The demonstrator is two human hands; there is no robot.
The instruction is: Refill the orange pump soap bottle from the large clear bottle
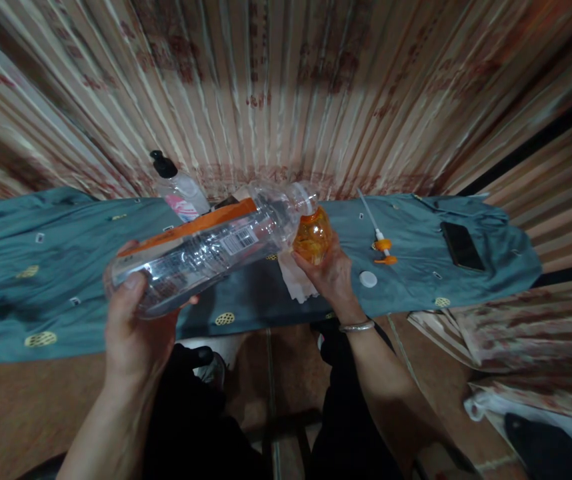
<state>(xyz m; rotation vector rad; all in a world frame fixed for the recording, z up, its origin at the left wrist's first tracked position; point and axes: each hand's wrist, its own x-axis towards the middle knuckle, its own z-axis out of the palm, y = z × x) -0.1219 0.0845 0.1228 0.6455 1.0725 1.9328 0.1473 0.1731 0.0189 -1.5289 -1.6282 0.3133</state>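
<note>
My left hand (133,320) grips the base end of a large clear plastic bottle (201,257) with an orange label and a barcode. The bottle is tilted on its side, its neck pointing right. Its mouth meets the top of a small amber bottle (312,237); whether they touch I cannot tell. Wrapped round the amber bottle from below is my right hand (330,267). An orange and white pump head (383,247) with a long tube lies to the right on the cloth. Near it rests a white cap (368,279).
A green patterned cloth (81,267) covers the narrow table. At the back stands a clear bottle with a black pump (183,190). White tissue (296,280) lies under my hands, and a black phone (462,245) is at the right. Pleated curtains (266,87) hang behind.
</note>
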